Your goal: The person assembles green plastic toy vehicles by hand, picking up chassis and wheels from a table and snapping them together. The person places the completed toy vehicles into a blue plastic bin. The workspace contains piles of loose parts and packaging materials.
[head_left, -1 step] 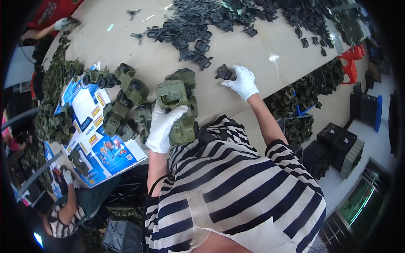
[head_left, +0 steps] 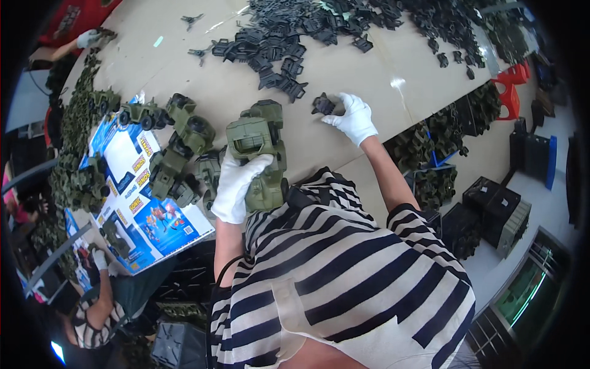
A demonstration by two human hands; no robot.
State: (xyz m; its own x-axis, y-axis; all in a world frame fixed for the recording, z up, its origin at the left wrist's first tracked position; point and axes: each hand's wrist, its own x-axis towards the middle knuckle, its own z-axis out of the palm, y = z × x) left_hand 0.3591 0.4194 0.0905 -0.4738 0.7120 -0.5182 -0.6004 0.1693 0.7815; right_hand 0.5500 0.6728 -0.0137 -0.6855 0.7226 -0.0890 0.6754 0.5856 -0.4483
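Left hand (head_left: 236, 187), in a white fabric glove, is closed around an olive-green moulded toy truck (head_left: 252, 130), thumb laid across its top. The truck lies lengthwise at the near edge of the pale, smooth counter (head_left: 203, 86), close to the wearer's shirt. Right hand (head_left: 332, 107), gloved likewise, has thumb and forefinger spread; a small, angular, near-black part (head_left: 322, 104) sits at the mouth of that gap. Actual contact cannot be told from this view.

Handling notes: part is small and irregular, so a pinch across two opposite solid faces should serve better than one on a thin projection. Glove fabric probably dulls feel; check the part's orientation by eye. Keep the left grip firm on the truck's body, clear of its wheels, which could roll.

Materials: truck looks like hard plastic, low sheen, boxy cab with a rectangular opening, rounder near end, dark wheels. The heap of black parts (head_left: 276, 46) beyond is jagged and interlocked, likely prone to snagging. At left, similar olive-green vehicles (head_left: 190, 132) stand close together beside a glossy blue-and-white printed sheet (head_left: 120, 154).
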